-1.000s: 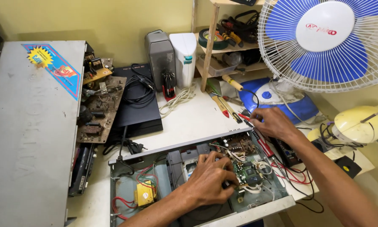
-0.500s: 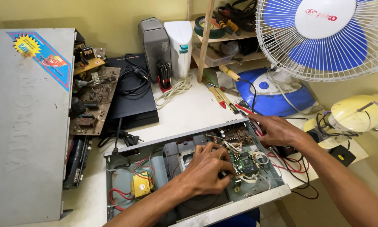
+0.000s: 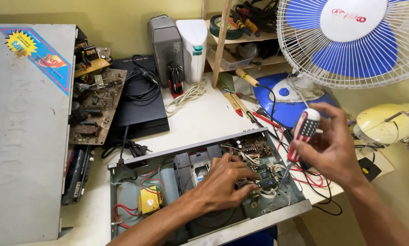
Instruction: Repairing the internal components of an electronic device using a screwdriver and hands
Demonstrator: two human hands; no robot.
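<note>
Right hand (image 3: 338,150) grips one screwdriver (image 3: 300,136); left hand (image 3: 225,184) rests open on one circuit board (image 3: 259,150).

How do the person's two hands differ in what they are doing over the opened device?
The right hand is raised and grips a red-and-white screwdriver, tip angled down; the left hand holds no tool. The left hand lies low, fingers on the circuit board, while the right hand hovers above it. Both are bare and work over the same open chassis.
</note>
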